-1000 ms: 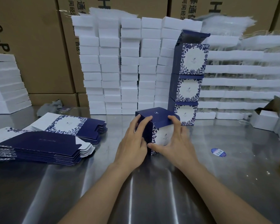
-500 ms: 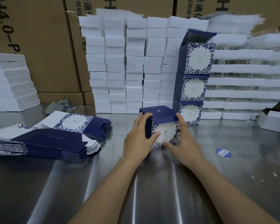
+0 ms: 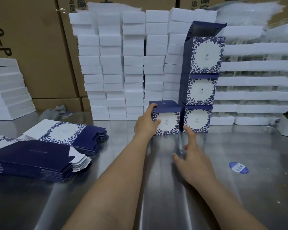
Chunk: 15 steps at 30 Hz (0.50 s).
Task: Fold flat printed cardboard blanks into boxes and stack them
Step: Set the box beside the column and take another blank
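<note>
Folded box (image 3: 166, 121) sits centre frame, just left of the 3-high stack (image 3: 199, 90), with a narrow gap between. My left hand (image 3: 145, 125) grips its left side, fingers over the lid edge, thumb on the front. Right hand (image 3: 194, 160) is free, fingers spread, low over the steel. I'd slide the box flush to the stack base, faces aligned, without bumping the column. Table (image 3: 173, 205) is shiny steel. Flat blanks (image 3: 40, 156) lower left, foam blocks (image 3: 133, 63) behind centre, blue sticker (image 3: 238, 167) lower right.
</note>
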Motion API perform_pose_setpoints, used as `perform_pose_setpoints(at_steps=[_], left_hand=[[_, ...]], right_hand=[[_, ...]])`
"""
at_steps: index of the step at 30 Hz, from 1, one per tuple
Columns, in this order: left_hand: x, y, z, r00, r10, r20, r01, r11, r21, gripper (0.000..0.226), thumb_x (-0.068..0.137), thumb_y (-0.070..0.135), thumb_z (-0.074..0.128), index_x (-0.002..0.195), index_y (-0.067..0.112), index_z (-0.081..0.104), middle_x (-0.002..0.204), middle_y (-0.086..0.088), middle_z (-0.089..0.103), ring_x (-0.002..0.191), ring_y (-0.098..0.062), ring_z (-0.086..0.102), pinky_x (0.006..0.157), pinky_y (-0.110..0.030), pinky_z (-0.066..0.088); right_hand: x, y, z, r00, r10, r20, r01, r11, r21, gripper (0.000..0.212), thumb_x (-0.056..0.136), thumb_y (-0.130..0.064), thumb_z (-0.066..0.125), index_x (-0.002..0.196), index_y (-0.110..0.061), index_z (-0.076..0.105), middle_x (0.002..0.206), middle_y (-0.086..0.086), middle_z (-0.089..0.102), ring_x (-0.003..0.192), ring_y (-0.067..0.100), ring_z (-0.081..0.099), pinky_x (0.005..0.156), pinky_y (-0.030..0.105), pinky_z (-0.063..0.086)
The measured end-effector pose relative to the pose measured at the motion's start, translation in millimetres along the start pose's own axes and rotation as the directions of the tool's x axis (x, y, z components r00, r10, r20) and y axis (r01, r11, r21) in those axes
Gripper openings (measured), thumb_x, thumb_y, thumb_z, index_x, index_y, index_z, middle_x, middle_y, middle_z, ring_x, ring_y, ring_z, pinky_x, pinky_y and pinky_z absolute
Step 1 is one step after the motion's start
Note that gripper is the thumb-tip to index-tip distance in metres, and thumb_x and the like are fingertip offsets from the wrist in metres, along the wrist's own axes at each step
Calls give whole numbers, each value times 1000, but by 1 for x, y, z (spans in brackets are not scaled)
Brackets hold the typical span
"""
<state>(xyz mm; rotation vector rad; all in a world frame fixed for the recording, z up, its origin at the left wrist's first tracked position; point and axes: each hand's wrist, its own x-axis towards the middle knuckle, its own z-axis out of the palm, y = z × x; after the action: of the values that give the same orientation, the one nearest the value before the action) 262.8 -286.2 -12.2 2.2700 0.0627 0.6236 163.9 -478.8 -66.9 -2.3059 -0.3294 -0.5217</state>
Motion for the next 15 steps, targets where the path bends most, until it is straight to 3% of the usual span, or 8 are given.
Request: perform_pose_setpoints(at_steps=[4, 7, 9, 12, 15], left_hand=[[18, 0, 6, 997, 44, 66, -41, 998, -49, 68, 93, 29, 77, 143, 55, 38, 134, 3, 68, 122, -27, 64, 98, -47, 56], [22, 3, -1, 984, 75, 161, -57, 992, -114, 102, 89, 24, 83, 156, 58, 14, 153, -4, 56, 131, -30, 59, 106, -50, 52], [21, 6, -16, 986, 65, 152, -52, 995, -87, 111, 90, 24, 82, 158, 60, 1, 151, -11, 54, 127, -32, 59, 103, -52, 53], [15, 2, -61, 996, 62, 58, -73, 977, 198, 92, 96, 28, 68, 160, 55, 7, 137, -10, 58, 116, -32, 61, 94, -50, 54], [-2, -17, -121, 1000, 3, 5, -6, 771, 636, 79, 98, 23, 59, 161, 44, 18, 138, -11, 54, 121, -36, 55, 94, -50, 47]], right_hand=[[3, 5, 2, 1000, 16, -18, -15, 999, 46, 100, 88, -33, 72, 155, -58, 1, 119, 6, 65, 112, 32, 66, 90, 42, 49], [8, 10, 2, 999, 45, -29, -43, 996, 73, 100, 89, -35, 73, 154, -58, 1, 120, 3, 65, 114, 33, 66, 93, 43, 50], [10, 12, 1, 998, 63, -23, -61, 996, 68, 99, 88, -35, 73, 153, -58, 1, 121, 1, 66, 116, 33, 66, 95, 45, 50], [11, 11, 2, 997, 79, 5, -79, 996, 51, 100, 88, -35, 74, 152, -58, 1, 113, -2, 63, 112, 33, 66, 95, 45, 50], [11, 9, 1, 995, 95, 30, -97, 994, 49, 99, 90, -34, 75, 153, -56, 2, 111, 0, 63, 108, 35, 66, 89, 43, 47]])
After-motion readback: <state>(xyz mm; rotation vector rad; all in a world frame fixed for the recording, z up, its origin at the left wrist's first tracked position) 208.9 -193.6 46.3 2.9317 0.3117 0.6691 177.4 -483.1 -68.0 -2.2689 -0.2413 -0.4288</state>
